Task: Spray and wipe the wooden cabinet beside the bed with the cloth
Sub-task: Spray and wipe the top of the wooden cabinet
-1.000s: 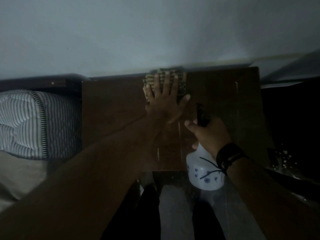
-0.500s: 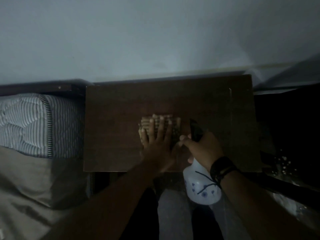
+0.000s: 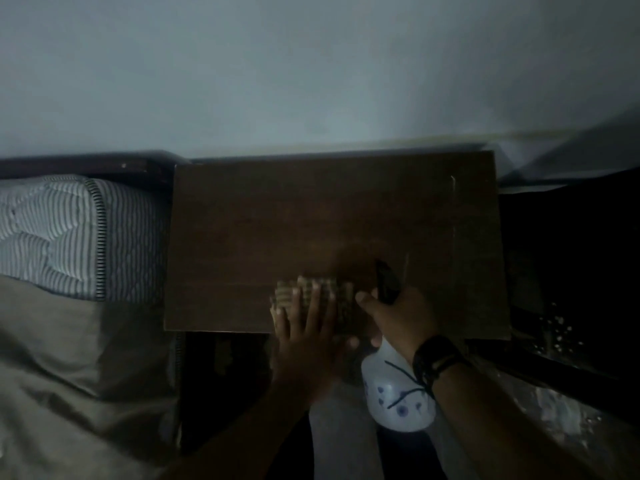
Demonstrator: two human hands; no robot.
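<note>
Head view: dim bedside scene.
Cabinet (image 3: pixel 311 220): dark wooden top, beside the bed (image 3: pixel 69 237).
Cloth (image 3: pixel 322 296): checked, at the cabinet top's near edge.
Left hand (image 3: pixel 308 337): fingers spread flat, pressing the cloth.
Right hand (image 3: pixel 401 320): wrapped around the spray bottle (image 3: pixel 398 396) neck, over the near edge.

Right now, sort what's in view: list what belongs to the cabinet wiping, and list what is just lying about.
Part of the job:
- wooden cabinet
- cloth under the flat left hand
- spray bottle gripped in the right hand

Just lying about:
- striped mattress
- tan sheet
- wrist strap
</note>
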